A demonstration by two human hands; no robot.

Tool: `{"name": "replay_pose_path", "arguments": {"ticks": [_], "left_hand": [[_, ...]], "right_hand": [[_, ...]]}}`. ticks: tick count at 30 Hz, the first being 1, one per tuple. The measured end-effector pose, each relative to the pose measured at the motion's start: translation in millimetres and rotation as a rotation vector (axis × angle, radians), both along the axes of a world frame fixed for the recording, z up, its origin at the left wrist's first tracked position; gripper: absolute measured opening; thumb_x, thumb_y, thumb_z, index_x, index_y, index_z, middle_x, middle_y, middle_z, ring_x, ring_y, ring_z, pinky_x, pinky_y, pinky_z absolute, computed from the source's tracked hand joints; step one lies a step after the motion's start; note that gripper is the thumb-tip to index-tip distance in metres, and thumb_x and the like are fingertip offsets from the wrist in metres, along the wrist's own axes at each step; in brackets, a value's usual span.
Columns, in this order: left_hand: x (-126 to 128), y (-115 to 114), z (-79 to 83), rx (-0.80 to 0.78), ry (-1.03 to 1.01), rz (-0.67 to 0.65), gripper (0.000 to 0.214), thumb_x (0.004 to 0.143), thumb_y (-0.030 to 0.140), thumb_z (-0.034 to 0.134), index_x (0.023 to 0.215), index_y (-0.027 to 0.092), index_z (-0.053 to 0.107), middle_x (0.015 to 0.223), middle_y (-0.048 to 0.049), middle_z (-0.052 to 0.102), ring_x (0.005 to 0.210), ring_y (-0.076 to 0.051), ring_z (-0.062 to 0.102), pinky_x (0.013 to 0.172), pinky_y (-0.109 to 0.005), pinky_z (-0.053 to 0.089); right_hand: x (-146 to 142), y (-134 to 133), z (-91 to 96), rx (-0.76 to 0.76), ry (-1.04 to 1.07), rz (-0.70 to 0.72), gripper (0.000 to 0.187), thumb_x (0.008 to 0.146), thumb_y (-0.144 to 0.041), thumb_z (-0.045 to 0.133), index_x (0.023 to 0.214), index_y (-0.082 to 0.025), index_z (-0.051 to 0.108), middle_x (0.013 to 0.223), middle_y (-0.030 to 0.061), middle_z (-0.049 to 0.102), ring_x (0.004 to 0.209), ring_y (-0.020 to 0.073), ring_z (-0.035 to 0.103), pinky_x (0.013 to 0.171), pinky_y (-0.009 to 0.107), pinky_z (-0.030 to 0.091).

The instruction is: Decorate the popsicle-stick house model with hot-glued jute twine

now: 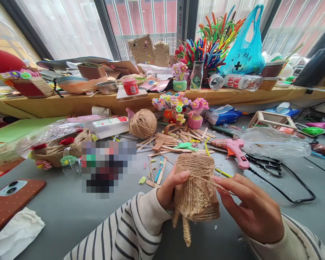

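A jute-wrapped craft piece (196, 195) hangs over the grey table, tilted, with braided legs of twine pointing down. My left hand (170, 186) grips it from the left, thumb pressed on its front. Between the thumb and fingers of my right hand (250, 207) runs a strand of jute twine (206, 180), drawn across the front of the piece. A patch of bare brown backing shows between the wound rows. Further back rests a ball of jute twine (142, 123).
A pink glue gun (237, 150) with a black cord lies right of centre, by black scissors (268, 166). Wooden sticks (173, 141) are scattered behind my hands. A brown phone (16, 198) and crumpled tissue (21, 231) lie at the left; a jute basket (59, 151) stands behind.
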State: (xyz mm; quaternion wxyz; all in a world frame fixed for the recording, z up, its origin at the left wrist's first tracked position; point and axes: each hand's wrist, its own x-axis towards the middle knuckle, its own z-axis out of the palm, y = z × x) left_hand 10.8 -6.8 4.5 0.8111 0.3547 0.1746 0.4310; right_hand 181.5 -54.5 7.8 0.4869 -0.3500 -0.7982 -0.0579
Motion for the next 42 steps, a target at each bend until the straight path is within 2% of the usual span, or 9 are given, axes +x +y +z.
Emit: {"name": "replay_pose_path", "arguments": {"ticks": [5,10,15,20,32,42], "left_hand": [[-1.0,1.4,-1.7,0.005,-0.001,-0.016,0.045,0.067,0.031,0.063,0.108,0.016,0.055,0.105,-0.0096,0.066,0.103,-0.030,0.060,0.089,-0.040,0.044],[-1.5,1.3,-4.0,0.005,0.014,-0.040,0.048,0.067,0.034,0.064,0.110,0.017,0.053,0.104,-0.0096,0.066,0.099,-0.029,0.061,0.084,-0.038,0.044],[-0.6,0.4,-0.8,-0.007,0.045,-0.025,0.045,0.065,0.031,0.065,0.106,0.016,0.055,0.101,-0.0091,0.066,0.096,-0.027,0.061,0.085,-0.037,0.044],[-0.2,-0.8,-2.2,-0.026,0.049,-0.032,0.047,0.065,0.032,0.064,0.108,0.017,0.052,0.099,-0.0100,0.066,0.092,-0.027,0.063,0.080,-0.037,0.045],[0.9,0.7,-1.9,0.028,0.059,-0.057,0.043,0.066,0.034,0.064,0.105,0.017,0.055,0.097,-0.0087,0.066,0.090,-0.025,0.062,0.079,-0.034,0.045],[1.5,2.8,-0.3,0.061,0.052,-0.101,0.041,0.067,0.035,0.062,0.102,0.016,0.058,0.092,-0.0089,0.066,0.087,-0.024,0.061,0.079,-0.036,0.045]], "right_hand": [[-3.0,-1.0,3.3,0.023,0.040,0.007,0.048,0.077,-0.008,0.060,0.122,-0.022,0.051,0.079,0.0026,0.066,0.066,0.0122,0.060,0.057,0.024,0.051],[-3.0,-3.4,7.2,0.043,0.048,-0.020,0.042,0.077,-0.002,0.057,0.114,-0.021,0.057,0.081,0.0028,0.066,0.070,0.0111,0.062,0.061,0.021,0.052],[-1.7,-5.6,7.0,0.034,0.023,-0.013,0.045,0.077,-0.002,0.056,0.117,-0.022,0.056,0.084,0.0027,0.067,0.072,0.0116,0.064,0.064,0.022,0.053],[-2.8,-5.9,9.0,0.049,0.000,-0.024,0.038,0.078,-0.001,0.055,0.111,-0.019,0.058,0.083,0.0037,0.068,0.074,0.0110,0.065,0.068,0.020,0.053],[-5.1,-2.8,8.5,0.021,0.072,-0.039,0.037,0.076,-0.001,0.056,0.107,-0.022,0.060,0.073,0.0011,0.069,0.062,0.0111,0.064,0.058,0.019,0.053],[-5.8,-0.8,10.6,0.019,0.037,-0.019,0.029,0.077,-0.001,0.056,0.100,-0.018,0.060,0.070,0.0016,0.067,0.062,0.0094,0.063,0.058,0.016,0.052]]}}
